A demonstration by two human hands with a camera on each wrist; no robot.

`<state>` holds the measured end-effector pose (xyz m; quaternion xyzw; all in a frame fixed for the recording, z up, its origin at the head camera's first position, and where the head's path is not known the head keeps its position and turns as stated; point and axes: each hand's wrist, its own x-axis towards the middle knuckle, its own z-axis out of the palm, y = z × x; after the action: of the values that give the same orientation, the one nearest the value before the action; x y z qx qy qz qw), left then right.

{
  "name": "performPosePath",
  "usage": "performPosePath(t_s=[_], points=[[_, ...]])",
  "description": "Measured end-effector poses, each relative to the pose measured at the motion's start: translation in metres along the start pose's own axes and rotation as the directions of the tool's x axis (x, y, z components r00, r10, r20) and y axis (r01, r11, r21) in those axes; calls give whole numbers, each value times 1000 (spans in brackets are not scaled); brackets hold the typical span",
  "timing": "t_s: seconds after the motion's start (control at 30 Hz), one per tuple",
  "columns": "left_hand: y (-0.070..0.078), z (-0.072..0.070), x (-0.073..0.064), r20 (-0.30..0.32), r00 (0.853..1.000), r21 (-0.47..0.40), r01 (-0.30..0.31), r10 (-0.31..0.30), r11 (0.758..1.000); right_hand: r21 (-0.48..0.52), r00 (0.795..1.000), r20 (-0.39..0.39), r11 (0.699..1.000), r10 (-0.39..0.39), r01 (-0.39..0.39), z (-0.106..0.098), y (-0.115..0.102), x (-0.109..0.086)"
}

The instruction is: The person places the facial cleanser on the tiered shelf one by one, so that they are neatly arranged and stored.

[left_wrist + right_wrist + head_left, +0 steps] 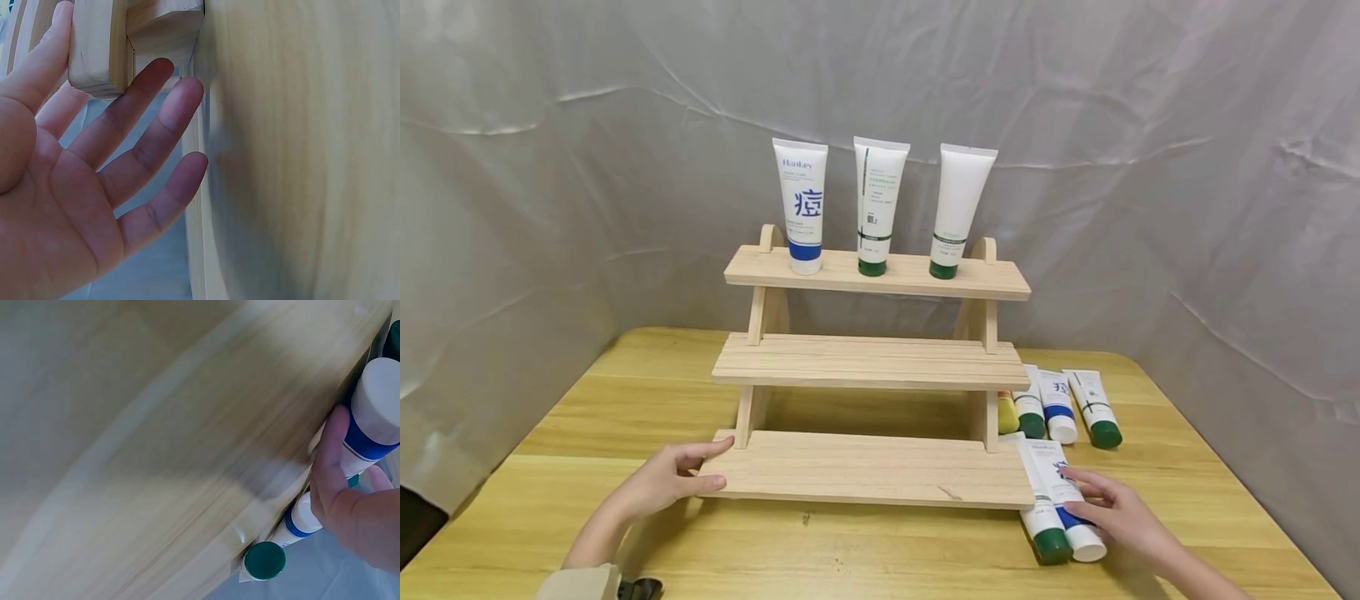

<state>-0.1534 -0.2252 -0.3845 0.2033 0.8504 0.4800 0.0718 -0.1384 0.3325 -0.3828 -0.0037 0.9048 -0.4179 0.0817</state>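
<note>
My left hand [658, 483] pinches the left end of the bottom board of a three-tier wooden display stand [865, 471] between thumb and forefinger. In the left wrist view the other fingers [159, 137] spread out beside the board's end. On the right, my right hand [1123, 517] grips a white squeeze tube [1049, 482] with a blue band and white cap, which lies on the table. A green-capped white tube [1040, 510] lies against it, partly hidden by the stand. The right wrist view shows the thumb along the gripped tube's blue band [365, 440].
Three tubes stand cap-down on the top tier: one blue-banded [805, 208], two green-capped [876, 208]. Behind the stand's right side lie more tubes, including a blue-banded one [1058, 408], a green-capped one [1092, 398] and a yellow item [1007, 414]. Grey cloth [1075, 100] surrounds the wooden table [850, 558].
</note>
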Motion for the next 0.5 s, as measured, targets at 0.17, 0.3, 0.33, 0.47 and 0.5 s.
performPosePath(t_s=[0.17, 0.3, 0.33, 0.47, 0.5], points=[[0, 0, 0, -1, 1000, -1, -3, 3, 1000, 19, 999, 37, 1000, 23, -23, -3, 0, 2], [0, 0, 1, 4, 1000, -12, -15, 15, 1000, 58, 995, 68, 995, 73, -77, -6, -1, 3], [0, 0, 1, 6, 1000, -11, -17, 17, 1000, 63, 994, 72, 994, 82, -87, -7, 0, 4], [-1, 0, 1, 13, 1000, -19, -18, 18, 1000, 93, 989, 97, 988, 112, -121, -11, 2, 4], [-1, -1, 1, 15, 1000, -21, -17, 17, 1000, 104, 988, 105, 986, 117, -128, -12, 3, 3]])
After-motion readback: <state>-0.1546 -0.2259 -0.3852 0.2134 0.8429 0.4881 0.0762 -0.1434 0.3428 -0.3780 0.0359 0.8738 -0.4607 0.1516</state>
